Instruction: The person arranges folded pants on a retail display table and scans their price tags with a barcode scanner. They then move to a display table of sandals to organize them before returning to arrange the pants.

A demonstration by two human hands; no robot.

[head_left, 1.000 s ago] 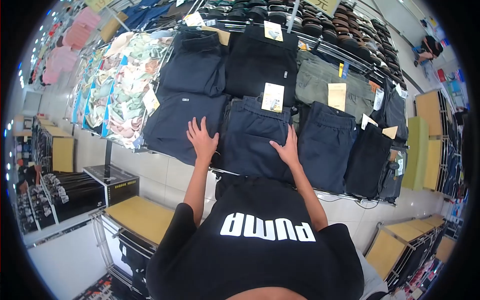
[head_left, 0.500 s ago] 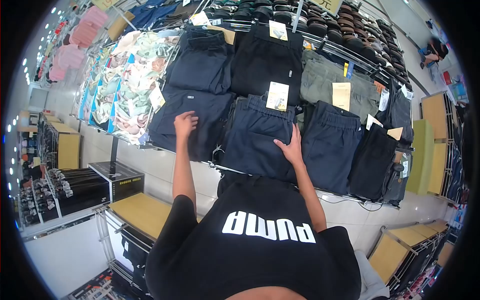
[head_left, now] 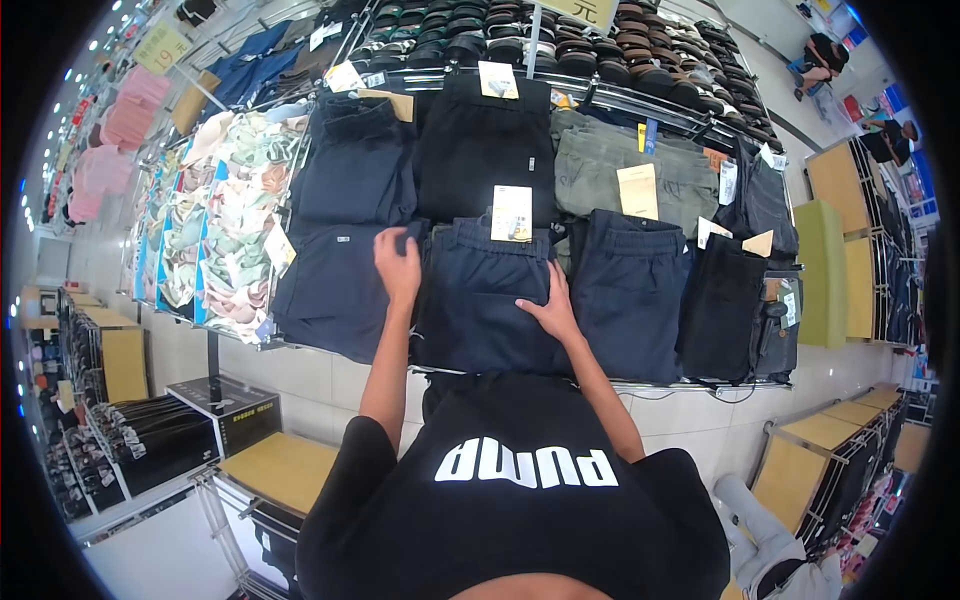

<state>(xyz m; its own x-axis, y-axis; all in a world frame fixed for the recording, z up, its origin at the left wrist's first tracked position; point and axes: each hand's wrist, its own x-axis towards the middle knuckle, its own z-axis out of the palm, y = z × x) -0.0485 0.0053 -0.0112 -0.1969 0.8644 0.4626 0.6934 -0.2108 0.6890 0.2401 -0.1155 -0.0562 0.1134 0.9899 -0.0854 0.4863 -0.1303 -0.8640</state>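
Folded dark navy trousers point(head_left: 480, 305) with an elastic waistband lie on the front of the display rack, a white and yellow tag point(head_left: 511, 213) at their top. My right hand point(head_left: 552, 308) rests on their right side, thumb and fingers apart. My left hand point(head_left: 398, 265) is at the right edge of another navy pile point(head_left: 325, 290), its fingers bent but apart, with nothing visible in them. Behind lie black trousers point(head_left: 483, 145) and a second navy stack point(head_left: 355, 165). To the right is one more navy pair point(head_left: 632, 300).
Olive trousers point(head_left: 640, 165) and black trousers point(head_left: 725, 305) lie on the right. Pale patterned garments point(head_left: 245, 220) fill the left end. Rows of shoes point(head_left: 620, 50) stand behind. Two people point(head_left: 822, 65) are at the far upper right. A grey-clothed person point(head_left: 765, 530) is at lower right.
My left hand has moved right, towards the middle navy trousers. My right hand stays on their right side. The view has shifted, and more people show at the right.
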